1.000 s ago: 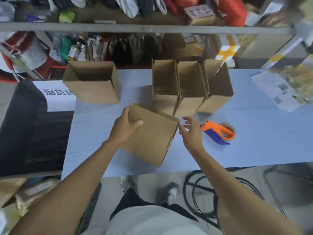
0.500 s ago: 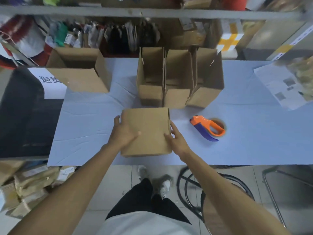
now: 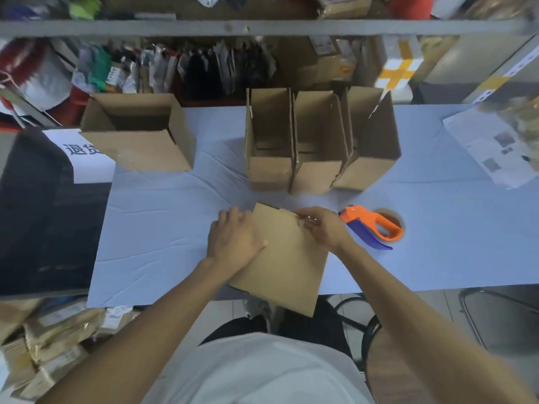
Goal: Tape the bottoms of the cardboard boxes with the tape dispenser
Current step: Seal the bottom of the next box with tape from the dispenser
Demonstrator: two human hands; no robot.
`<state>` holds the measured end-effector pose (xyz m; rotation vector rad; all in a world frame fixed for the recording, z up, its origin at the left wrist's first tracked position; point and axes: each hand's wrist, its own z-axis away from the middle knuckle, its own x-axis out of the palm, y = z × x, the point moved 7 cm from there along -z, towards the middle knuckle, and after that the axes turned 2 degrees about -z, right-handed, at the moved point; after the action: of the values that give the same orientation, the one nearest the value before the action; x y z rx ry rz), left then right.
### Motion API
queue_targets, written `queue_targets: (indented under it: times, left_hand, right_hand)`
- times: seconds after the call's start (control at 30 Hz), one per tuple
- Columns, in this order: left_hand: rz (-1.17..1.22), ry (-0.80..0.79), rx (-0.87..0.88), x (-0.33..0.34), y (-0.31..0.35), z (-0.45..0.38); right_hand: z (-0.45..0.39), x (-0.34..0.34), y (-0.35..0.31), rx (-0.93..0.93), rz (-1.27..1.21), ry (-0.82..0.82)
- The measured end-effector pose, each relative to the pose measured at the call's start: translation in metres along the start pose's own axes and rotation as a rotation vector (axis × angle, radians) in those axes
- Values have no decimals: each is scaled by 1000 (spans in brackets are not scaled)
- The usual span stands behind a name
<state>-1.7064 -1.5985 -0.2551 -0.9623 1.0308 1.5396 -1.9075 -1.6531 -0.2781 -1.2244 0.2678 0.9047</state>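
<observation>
The plain brown cardboard box [image 3: 284,258] lies tilted at the near edge of the pale blue table [image 3: 163,228], overhanging it toward the person, probably so its bottom flaps face up for folding. The left hand [image 3: 233,240] presses flat on the box's left side with straight fingers, steadying it. The right hand [image 3: 320,228] pinches a flap at the far edge, seemingly to fold it shut. The orange-and-purple tape dispenser [image 3: 372,227] rests untouched just right of that hand, within easy reach.
</observation>
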Motion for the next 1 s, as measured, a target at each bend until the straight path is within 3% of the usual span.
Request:
queue_targets:
  times: [0.07, 0.17, 0.23, 0.33, 0.5, 0.63, 0.73, 0.87, 1.0]
  left_hand:
    - [239, -15, -14, -2, 8, -9]
    - [734, -132, -283, 14, -2, -18]
    - [834, -76, -349, 13, -8, -21]
    - [814, -38, -292, 8, -7, -19]
    - [236, 11, -126, -18, 1, -23]
    - [-17, 31, -20, -21, 6, -28]
    - [135, 20, 133, -20, 8, -40]
    - [644, -254, 192, -9, 3, -50]
    - [749, -171, 123, 0, -6, -55]
  right_hand:
    - [4, 6, -3, -41, 22, -26]
    - [6, 12, -12, -88, 57, -54]
    - [2, 12, -18, -88, 48, -55]
    - [-7, 13, -23, -35, 51, -82]
    - [-16, 20, -24, -8, 108, -125]
    - [-20, 22, -23, 5, 93, -144]
    - [-20, 22, -20, 21, 46, -127]
    - [-19, 22, -18, 9, -17, -125]
    - [-16, 22, -16, 15, -27, -77]
